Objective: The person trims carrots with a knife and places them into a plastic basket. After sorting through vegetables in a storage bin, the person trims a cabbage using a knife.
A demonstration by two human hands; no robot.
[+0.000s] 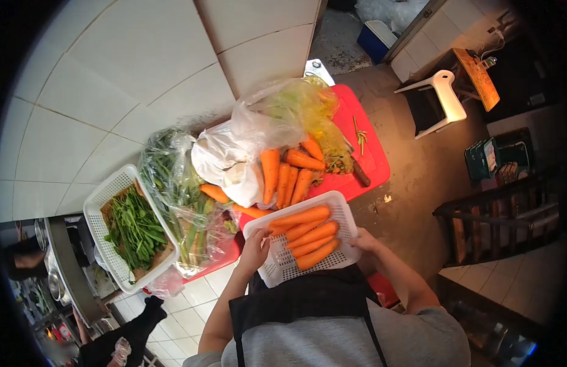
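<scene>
A white perforated basket [273, 270] with several carrots [314, 238] lying in it is held close to my apron. My left hand [255, 248] grips its left side, the fingers at the rim near the carrot ends. On the right side, my right hand [364, 240] is closed on the basket's edge. Just beyond the basket, more carrots [286, 177] lie on a red table [372, 153], beside a white plastic bag [225, 162] and a clear bag of greens [295, 110]. A knife [360, 173] rests near the table's right part.
At left, a white basket [95, 211] holds leafy greens beside bagged vegetables [173, 177]. A tiled wall rises behind. A white chair [445, 101] and dark slatted rack [497, 220] stand at right. Another person [121, 333] in dark clothes is at lower left.
</scene>
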